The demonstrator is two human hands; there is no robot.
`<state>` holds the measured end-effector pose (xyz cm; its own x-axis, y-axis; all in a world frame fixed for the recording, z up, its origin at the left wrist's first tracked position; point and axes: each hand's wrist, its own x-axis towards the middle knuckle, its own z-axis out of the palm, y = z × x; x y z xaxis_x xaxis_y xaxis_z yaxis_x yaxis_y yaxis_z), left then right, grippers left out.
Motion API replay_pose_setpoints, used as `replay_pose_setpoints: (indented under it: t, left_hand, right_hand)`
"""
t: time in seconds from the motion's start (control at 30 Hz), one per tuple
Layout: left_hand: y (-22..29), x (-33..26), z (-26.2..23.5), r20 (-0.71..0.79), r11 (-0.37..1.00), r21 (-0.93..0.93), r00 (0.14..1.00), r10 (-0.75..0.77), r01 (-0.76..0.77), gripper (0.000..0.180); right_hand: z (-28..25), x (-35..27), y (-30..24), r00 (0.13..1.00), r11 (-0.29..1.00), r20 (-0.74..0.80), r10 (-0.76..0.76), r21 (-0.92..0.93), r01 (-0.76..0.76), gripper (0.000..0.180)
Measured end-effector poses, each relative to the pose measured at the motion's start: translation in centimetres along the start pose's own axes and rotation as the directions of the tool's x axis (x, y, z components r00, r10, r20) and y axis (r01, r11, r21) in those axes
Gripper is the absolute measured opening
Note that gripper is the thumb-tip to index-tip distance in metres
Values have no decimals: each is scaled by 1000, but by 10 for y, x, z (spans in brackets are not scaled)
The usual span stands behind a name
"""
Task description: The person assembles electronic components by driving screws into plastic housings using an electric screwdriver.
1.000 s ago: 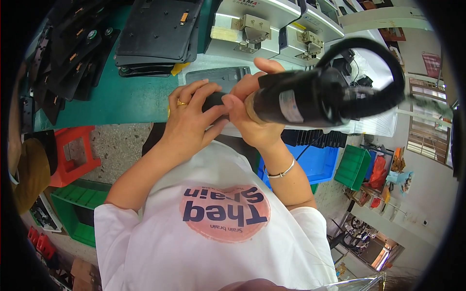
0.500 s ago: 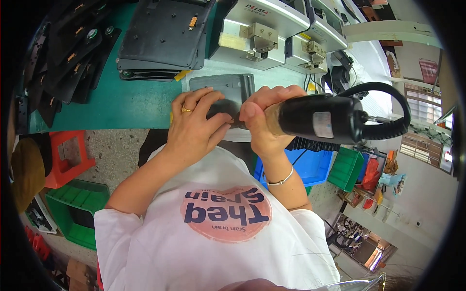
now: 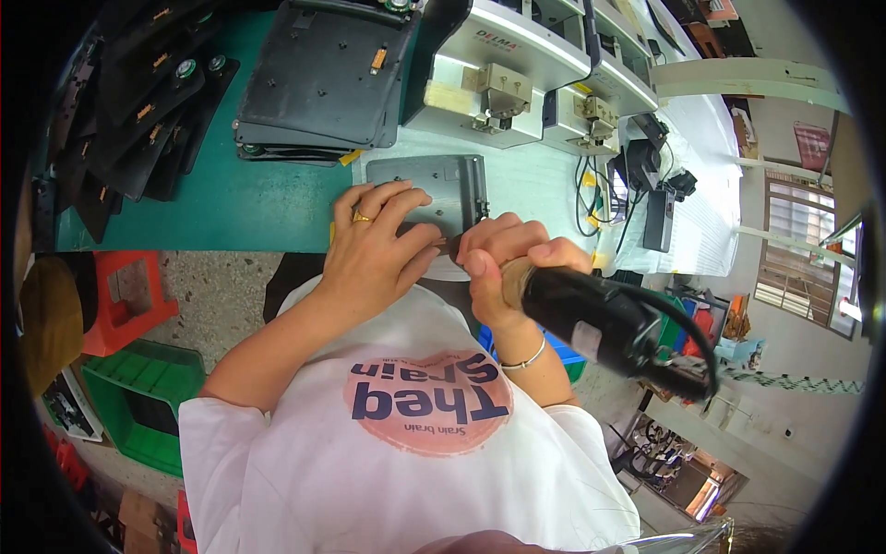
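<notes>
A black electric screwdriver (image 3: pixel 591 319) with a thick black cable is gripped in my right hand (image 3: pixel 508 263). It tilts, its rear end down to the right and its front toward my left fingers. Under my hands a dark grey flat panel (image 3: pixel 425 175) lies at the table's near edge. My left hand (image 3: pixel 369 245) rests over the panel's near left part, thumb and index finger pinched close to the screwdriver's front. Whatever they hold is too small to make out. My hands hide the screwdriver's tip and the panel's near part.
Beyond the panel is a stack of dark panels (image 3: pixel 323 74), with more black panels (image 3: pixel 138 120) leaning at the far left. Two grey boxy machines (image 3: pixel 521 46) stand at the back right, by black cables (image 3: pixel 591 198). A red stool (image 3: pixel 120 314) and green crate (image 3: pixel 180 443) are below left.
The screwdriver's rear end has swung down and nearer to me, with its cable following. My right hand has shifted slightly nearer. My left hand stays over the panel, and the view has moved slightly.
</notes>
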<state>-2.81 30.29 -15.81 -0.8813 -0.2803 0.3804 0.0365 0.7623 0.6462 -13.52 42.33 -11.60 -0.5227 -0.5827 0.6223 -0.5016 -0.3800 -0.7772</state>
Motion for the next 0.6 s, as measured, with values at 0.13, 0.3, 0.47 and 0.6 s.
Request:
replay_pose_setpoints:
  t: [0.13, 0.3, 0.47, 0.6]
  left_hand:
    - [2, 2, 1, -3, 999, 43, 1000, -4, 4, 14]
    - [4, 3, 1, 6, 997, 79, 1000, -1, 0, 14]
    - [8, 4, 1, 42, 997, 80, 999, -20, 17, 14]
    - [7, 7, 2, 60, 994, 109, 998, -27, 20, 16]
  right_hand:
    - [-1, 11, 2, 996, 999, 87, -26, -38, 29, 51]
    - [-28, 27, 7, 971, 945, -147, 189, 296, -139, 50]
    - [-92, 90, 9, 814, 980, -551, -183, -40, 193, 55]
    - [-113, 116, 20, 787, 973, -571, -232, -116, 202, 54]
